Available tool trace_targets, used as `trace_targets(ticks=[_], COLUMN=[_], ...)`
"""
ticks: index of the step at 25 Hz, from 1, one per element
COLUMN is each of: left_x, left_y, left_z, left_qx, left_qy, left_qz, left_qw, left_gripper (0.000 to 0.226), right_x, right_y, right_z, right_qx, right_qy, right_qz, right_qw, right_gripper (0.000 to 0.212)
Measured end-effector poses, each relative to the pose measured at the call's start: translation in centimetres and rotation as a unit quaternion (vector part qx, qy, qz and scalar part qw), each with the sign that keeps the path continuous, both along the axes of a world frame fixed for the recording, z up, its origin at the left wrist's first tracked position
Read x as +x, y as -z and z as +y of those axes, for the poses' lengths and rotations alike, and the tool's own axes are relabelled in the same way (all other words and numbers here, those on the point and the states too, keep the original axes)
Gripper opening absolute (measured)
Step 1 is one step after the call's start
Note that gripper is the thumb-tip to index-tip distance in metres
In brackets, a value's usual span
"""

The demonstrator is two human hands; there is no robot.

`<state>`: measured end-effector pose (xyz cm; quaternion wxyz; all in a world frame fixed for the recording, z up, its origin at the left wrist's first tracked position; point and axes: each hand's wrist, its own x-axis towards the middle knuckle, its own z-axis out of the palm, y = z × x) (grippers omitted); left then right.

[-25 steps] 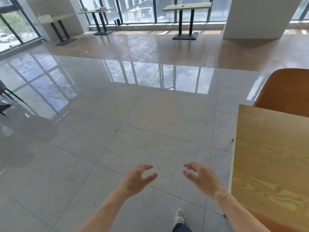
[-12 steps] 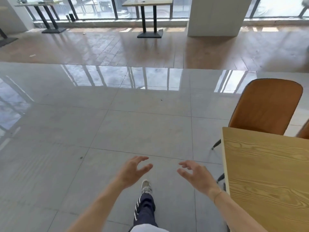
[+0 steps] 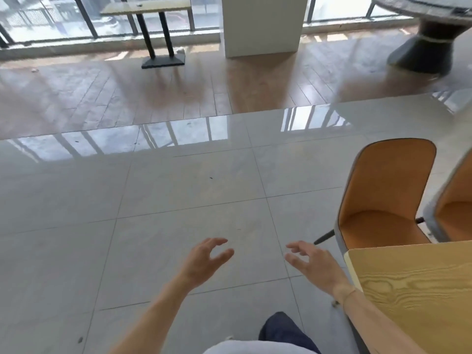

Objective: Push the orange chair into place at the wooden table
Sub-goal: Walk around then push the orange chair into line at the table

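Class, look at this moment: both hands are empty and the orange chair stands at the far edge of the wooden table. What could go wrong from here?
1. A second orange chair stands close beside the orange chair; a crooked push might knock them together.
2. The glossy tiled floor looks slippery, so the chair could slide too fast into the wooden table.
3. The right hand and left hand are not yet on it; a hurried grab may miss.

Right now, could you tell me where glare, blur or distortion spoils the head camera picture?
Head view: window glare streaks the glossy grey tiled floor; the second orange chair at the right edge and the dark round pedestal table smear with blur; wide-angle bending tilts the white pillar; both hands and the orange shell chair stay fairly sharp.
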<state>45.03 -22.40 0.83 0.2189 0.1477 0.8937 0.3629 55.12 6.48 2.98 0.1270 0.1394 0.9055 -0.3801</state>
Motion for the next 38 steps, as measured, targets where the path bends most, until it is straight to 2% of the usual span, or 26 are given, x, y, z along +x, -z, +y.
trace_targets(ticks=[8, 14, 21, 26, 33, 38], left_x=[-20.8, -33.8, -46.4, -56.3, -67.2, -66.9], left_y=[-0.3, -1.8, -1.0, 1.2, 0.4, -0.2], left_z=[11.1, 22.3, 35.2, 46.4, 65.8, 79.9], left_qx=[-0.03, -0.038, -0.03, -0.021, -0.026, -0.036], left_qy=[0.089, 0.127, 0.211, 0.281, 0.437, 0.574], left_qz=[0.011, 0.009, 0.006, 0.006, -0.012, -0.001], left_qw=[0.995, 0.991, 0.977, 0.959, 0.899, 0.818], left_gripper=[0.05, 0.051, 0.061, 0.053, 0.062, 0.075], right_x=[-16.5, -28.7, -37.3, -43.7, -49.5, -46.5], right_y=[1.9, 0.6, 0.8, 2.0, -0.1, -0.6], right_z=[9.1, 18.9, 29.5, 38.0, 50.0, 55.1], right_qx=[-0.022, -0.065, -0.055, -0.036, 0.001, 0.008], right_qy=[0.086, 0.145, 0.218, 0.301, 0.43, 0.546], right_qz=[0.04, 0.052, 0.061, 0.055, 0.025, 0.008], right_qw=[0.995, 0.986, 0.972, 0.951, 0.902, 0.838], right_gripper=[0.038, 0.034, 0.034, 0.031, 0.036, 0.037])
